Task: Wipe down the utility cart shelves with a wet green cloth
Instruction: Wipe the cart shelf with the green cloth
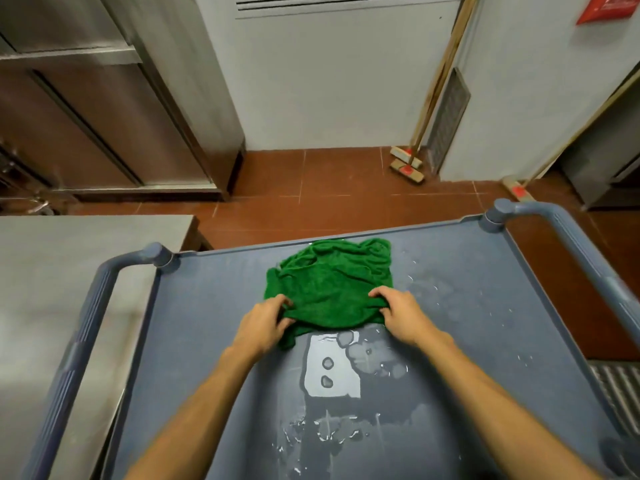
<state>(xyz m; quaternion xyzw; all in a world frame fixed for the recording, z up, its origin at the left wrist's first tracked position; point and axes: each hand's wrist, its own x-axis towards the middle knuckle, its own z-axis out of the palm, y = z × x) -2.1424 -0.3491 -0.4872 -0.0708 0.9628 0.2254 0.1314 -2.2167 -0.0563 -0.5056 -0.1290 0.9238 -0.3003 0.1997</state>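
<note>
A green cloth [329, 282] lies crumpled and spread on the far middle of the blue-grey top shelf of the utility cart [214, 341]. My left hand [265, 322] pinches the cloth's near left corner. My right hand [398, 313] grips its near right edge. Both hands rest on the shelf with the cloth between them. Water streaks and puddles [332, 372] shine on the shelf just behind the cloth, toward me, and droplets dot the right side.
The cart's curved handle rails rise at left [90, 306] and right [581, 244]. A steel table [69, 258] stands against the cart's left side. Beyond lie red floor tiles, a steel cabinet [138, 116] and brooms [408, 164] leaning on the white wall.
</note>
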